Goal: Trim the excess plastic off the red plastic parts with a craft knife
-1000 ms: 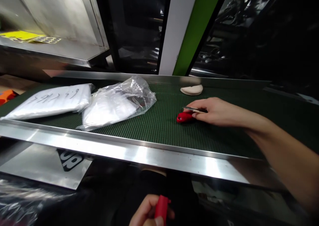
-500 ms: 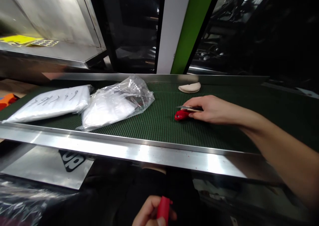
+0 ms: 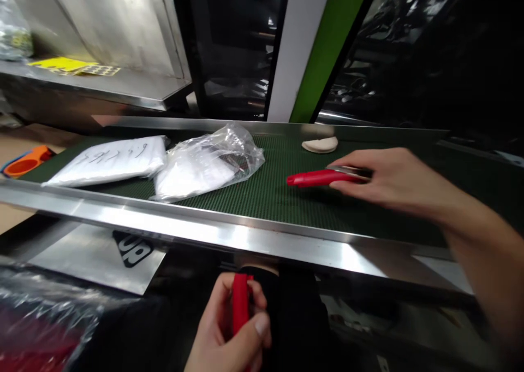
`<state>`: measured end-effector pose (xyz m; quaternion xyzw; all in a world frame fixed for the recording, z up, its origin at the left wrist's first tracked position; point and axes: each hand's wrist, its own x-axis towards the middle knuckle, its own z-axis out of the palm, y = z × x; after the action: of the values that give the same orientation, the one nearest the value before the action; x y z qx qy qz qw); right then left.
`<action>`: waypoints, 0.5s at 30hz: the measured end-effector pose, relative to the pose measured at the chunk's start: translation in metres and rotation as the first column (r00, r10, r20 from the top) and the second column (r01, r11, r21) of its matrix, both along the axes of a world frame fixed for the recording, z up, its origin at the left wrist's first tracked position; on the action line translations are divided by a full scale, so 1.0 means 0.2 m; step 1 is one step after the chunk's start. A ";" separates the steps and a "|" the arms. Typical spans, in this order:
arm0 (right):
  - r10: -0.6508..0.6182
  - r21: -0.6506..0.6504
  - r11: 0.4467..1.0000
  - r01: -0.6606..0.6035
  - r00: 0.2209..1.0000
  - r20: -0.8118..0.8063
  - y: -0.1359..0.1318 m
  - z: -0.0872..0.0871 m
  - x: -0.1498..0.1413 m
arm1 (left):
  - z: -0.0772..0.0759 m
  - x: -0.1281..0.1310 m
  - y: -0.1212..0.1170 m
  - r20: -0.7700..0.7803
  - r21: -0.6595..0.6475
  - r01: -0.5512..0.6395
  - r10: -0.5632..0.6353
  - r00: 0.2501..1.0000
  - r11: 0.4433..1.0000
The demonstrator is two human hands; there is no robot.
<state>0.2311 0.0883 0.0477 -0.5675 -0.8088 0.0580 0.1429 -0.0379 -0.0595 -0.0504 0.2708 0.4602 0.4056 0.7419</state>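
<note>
My right hand (image 3: 388, 179) reaches over the green ribbed belt (image 3: 270, 197) and grips a red-handled tool with a metal part (image 3: 315, 178), held just above the belt and pointing left. My left hand (image 3: 229, 334) is low in front of the steel rail, fingers closed round a small red piece (image 3: 240, 306) held upright. A beige pad (image 3: 320, 144) lies on the belt beyond the right hand.
Two plastic bags lie on the belt at the left: a flat white one with writing (image 3: 110, 159) and a crumpled clear one (image 3: 208, 164). A steel rail (image 3: 229, 238) edges the belt. An orange object (image 3: 28, 161) sits far left. A steel shelf holds yellow sheets (image 3: 69, 65).
My right hand has lifted the red-handled tool off the belt and drawn it slightly right. My left hand has risen into view with the red piece. The camera has shifted.
</note>
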 end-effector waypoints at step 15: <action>-0.228 -0.164 0.972 0.171 0.859 -0.458 -1.04 -0.58 -0.38 | -0.03 -0.14 -0.20 -0.137 0.112 -0.230 0.244 0.960 0.967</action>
<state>0.1548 -0.1190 -0.0685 -0.6242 -0.6811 0.2275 0.3078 -0.0653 -0.0986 -0.0558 0.2783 0.5241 0.4913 0.6376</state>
